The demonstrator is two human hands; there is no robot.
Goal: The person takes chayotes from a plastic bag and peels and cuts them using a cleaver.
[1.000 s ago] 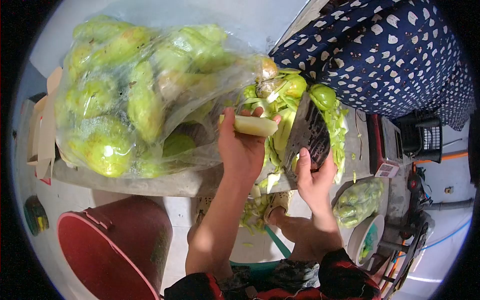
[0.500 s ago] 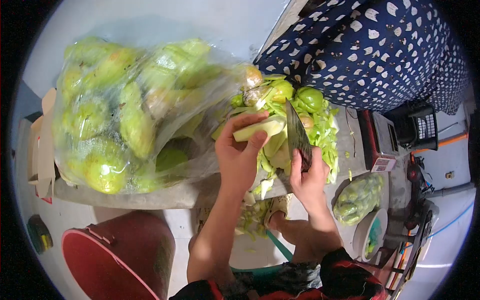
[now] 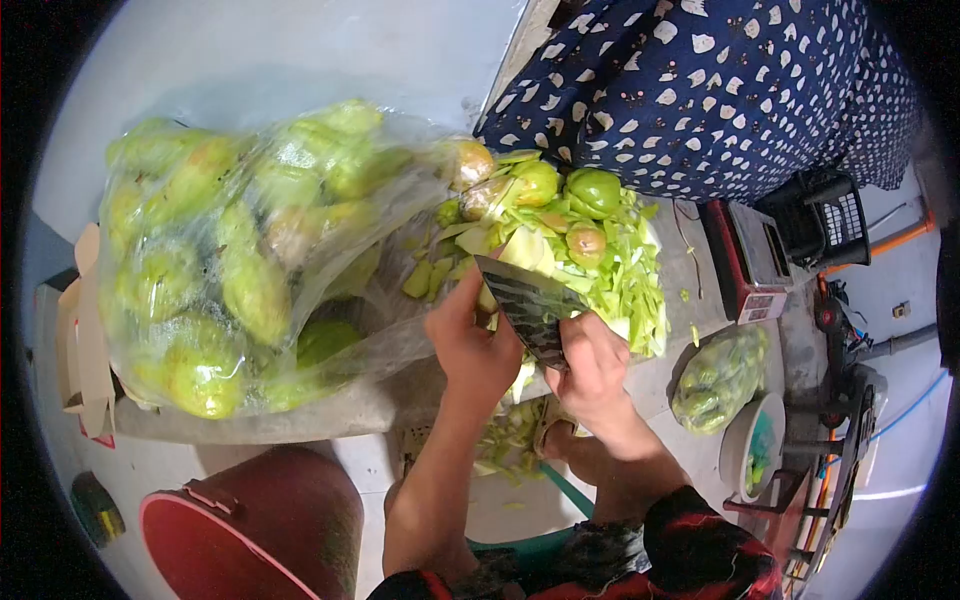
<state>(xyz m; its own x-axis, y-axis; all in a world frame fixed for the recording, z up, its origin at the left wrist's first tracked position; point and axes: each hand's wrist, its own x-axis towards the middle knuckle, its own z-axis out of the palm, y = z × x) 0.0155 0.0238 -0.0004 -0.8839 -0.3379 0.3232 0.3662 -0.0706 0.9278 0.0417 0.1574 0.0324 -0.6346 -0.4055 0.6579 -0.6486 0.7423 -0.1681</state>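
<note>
The dark, wide blade of a knife (image 3: 530, 308) crosses in front of my left hand (image 3: 470, 325). That hand is closed round a pale peeled piece, now mostly hidden behind the blade. My right hand (image 3: 590, 365) grips the knife at its lower right end. Behind the hands lies a pile of green peels (image 3: 630, 290), with a round green fruit (image 3: 593, 193) and a brownish one (image 3: 586, 244) on it. To the left, a large clear plastic bag (image 3: 230, 270) holds several green fruits.
A person in dark patterned cloth (image 3: 690, 100) is behind the pile. A red scale (image 3: 745, 262) and black basket (image 3: 825, 220) stand at the right. Below are a red bin (image 3: 270, 520), a bagged bundle of green fruits (image 3: 720, 380) and a white bucket (image 3: 752, 445).
My right hand has moved left with the knife, bringing the blade over the pale piece. My left hand has closed more round that piece. The whole view has shifted.
</note>
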